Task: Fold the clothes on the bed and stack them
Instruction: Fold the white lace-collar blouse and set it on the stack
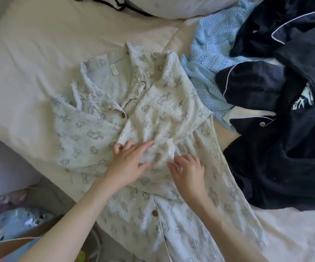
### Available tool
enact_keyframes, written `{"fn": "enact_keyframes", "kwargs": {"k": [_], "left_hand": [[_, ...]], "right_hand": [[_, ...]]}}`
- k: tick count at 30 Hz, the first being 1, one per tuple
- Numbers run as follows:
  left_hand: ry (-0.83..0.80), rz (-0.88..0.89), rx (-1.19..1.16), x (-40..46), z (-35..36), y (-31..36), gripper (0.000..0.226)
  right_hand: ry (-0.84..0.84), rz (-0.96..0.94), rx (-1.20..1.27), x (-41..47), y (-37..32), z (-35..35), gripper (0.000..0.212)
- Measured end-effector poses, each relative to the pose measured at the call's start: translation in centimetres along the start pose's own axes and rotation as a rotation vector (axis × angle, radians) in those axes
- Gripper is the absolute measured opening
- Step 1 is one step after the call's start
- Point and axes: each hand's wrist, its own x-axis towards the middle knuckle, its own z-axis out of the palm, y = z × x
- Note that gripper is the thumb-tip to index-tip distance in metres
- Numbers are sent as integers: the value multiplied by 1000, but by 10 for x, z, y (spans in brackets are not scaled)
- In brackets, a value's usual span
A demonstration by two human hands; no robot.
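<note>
Pale printed pyjama top [149,114] lies spread front-up at centre frame on the cream bed sheet [29,59], collar toward the top, hem running off the lower edge. Its right sleeve [164,148] is folded in across the chest, frilled cuff bunched at mid-frame.

Left hand [128,161]: fingers straight and spread, pressing flat on the folded sleeve. Right hand [188,171]: fingers bent at the cuff edge, seemingly pinching a tuck of cloth, though the grip is partly hidden.

Just right of the top, touching its shoulder, a light blue knit [209,59]; beyond it, right side of frame, a heap of navy pyjamas with white piping [277,129], unfolded. White pillow [162,6] at top centre.

Risks, as judged:
- Crinkled fabric is springy; the sleeve may slide back out once the pressing hand lifts.
- Bunched cuff could be trapped under the next fold, leaving a lump and a lopsided stack.
- Lower hem hangs past the bed's edge at lower left; its weight may drag the top off square.
- No folded stack in view yet.
</note>
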Motion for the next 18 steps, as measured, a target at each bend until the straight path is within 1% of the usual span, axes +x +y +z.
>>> {"fn": "enact_keyframes", "kwargs": {"k": [1,2,3,4,5,6,7,8,9,10,11,12,13,14,15,16,17,18], "left_hand": [[16,9,20,-4,-1,-2,55],[66,23,17,-8,-6,-4,49],[148,36,-22,-12,-10,-6,42],[228,47,-80,-16,-16,-9,36],[290,56,-140,-23,-21,-13,30],[345,70,-188,-34,-25,-18,24],[381,84,-210,-47,-27,-25,20],[370,76,-212,-61,-26,-35,19],[308,36,-201,-75,-22,-45,20],[190,-30,-171,-91,-16,-57,24],[49,-103,-143,-107,-7,-68,32],[-67,-178,-165,-122,4,-79,40],[-137,-265,-250,-133,13,-88,44],[-135,-363,-386,-140,20,-92,44],[-61,-451,-538,-144,24,-93,39],[42,-514,-639,-143,28,-92,32],[121,-551,-679,-139,31,-91,30],[159,-565,-681,-132,35,-90,37]], "right_hand": [[115,-88,-58,-5,-5,-3,20],[213,-173,-87,-10,-10,-6,11],[286,-258,-101,-15,-15,-10,7],[306,-339,-88,-17,-18,-13,6],[292,-429,-63,-21,-21,-15,4],[236,-521,-41,-26,-25,-16,3],[138,-605,-30,-33,-28,-15,5],[-6,-673,-37,-41,-30,-12,9],[-166,-713,-57,-48,-32,-8,13],[-320,-707,-84,-54,-33,-3,18],[-444,-660,-110,-58,-33,3,22],[-511,-586,-122,-59,-31,8,26],[-513,-484,-89,-56,-29,13,29],[-467,-344,-20,-50,-29,17,32],[-401,-175,55,-42,-31,19,35],[-332,0,126,-31,-34,21,39],[-283,165,208,-20,-37,24,45],[-260,312,311,-9,-39,26,50]]}}
